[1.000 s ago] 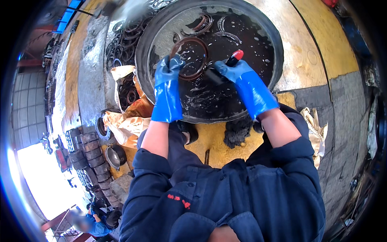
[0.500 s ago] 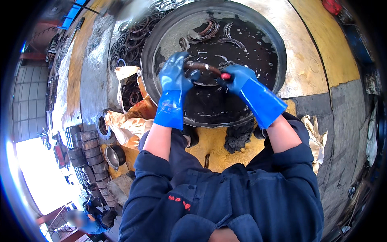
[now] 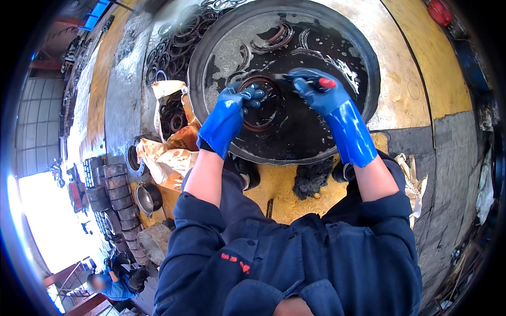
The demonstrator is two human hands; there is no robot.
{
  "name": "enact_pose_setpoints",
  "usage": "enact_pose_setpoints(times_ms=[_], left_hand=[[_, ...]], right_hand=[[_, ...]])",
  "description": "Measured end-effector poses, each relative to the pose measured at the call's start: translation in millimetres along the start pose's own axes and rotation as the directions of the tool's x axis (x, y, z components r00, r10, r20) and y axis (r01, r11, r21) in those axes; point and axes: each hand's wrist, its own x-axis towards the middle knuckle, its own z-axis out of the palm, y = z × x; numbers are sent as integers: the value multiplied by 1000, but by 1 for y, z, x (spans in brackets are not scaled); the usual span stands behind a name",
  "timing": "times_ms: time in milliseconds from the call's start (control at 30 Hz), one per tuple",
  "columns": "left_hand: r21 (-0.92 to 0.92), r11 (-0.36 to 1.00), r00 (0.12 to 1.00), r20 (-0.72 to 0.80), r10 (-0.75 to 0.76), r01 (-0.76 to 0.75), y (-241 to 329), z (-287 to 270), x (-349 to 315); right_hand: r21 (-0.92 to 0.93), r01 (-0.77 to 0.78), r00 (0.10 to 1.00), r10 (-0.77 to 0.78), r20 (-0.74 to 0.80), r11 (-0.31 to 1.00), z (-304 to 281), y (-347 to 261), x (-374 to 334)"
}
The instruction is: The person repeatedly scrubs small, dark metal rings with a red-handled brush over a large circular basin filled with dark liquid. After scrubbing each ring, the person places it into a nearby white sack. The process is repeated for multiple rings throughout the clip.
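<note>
Over a large round black basin (image 3: 372, 79) of dark liquid, my left hand (image 3: 234, 102), in a blue rubber glove, grips the left side of a brownish metal ring (image 3: 257, 128). The ring is tilted up, its opening facing me. My right hand (image 3: 321, 94), gloved alike, is closed around a red-handled tool (image 3: 327, 83). The tool's dark working end sticks out to the left, blurred, its kind unclear, and apart from the ring. More rings (image 3: 275, 39) lie partly sunk in the liquid at the basin's far side.
Many dark rings (image 3: 176, 50) are heaped left of the basin. Beside them stands a torn paper sack (image 3: 166, 163). Stacked cylindrical parts (image 3: 118, 192) and a metal bowl (image 3: 147, 199) are further left. A black rag-like clump (image 3: 312, 179) lies between my feet. A person (image 3: 118, 287) is at far lower left.
The ring has turned from nearly edge-on to facing me. My right hand has moved away from it to the right and up with the tool; ripples show in the liquid.
</note>
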Motion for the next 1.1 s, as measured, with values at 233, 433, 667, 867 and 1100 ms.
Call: enact_pose_setpoints(times_ms=[233, 433, 667, 867, 1100], left_hand=[[-12, 998, 998, -23, 59, -60, -2, 12, -3], [-228, 973, 1000, -15, 19, -21, -5, 0, 16], [-148, 986, 996, -61, 70, -79, -5, 1, 18], [-50, 988, 988, -70, 140, -144, -9, -3, 16], [-161, 976, 989, -42, 141, -146, -16, -6, 16]], right_hand=[[-214, 297, 954, -300, 19, 931, 20, 0, 2], [-15, -379, 920, 374, -118, 925, 17, 22, 0], [74, -584, 811, 584, 26, 808, 37, 44, -12], [5, -576, 817, 576, -26, 817, 21, 29, -12], [-15, -164, 985, 163, -57, 986, 16, 5, -5]])
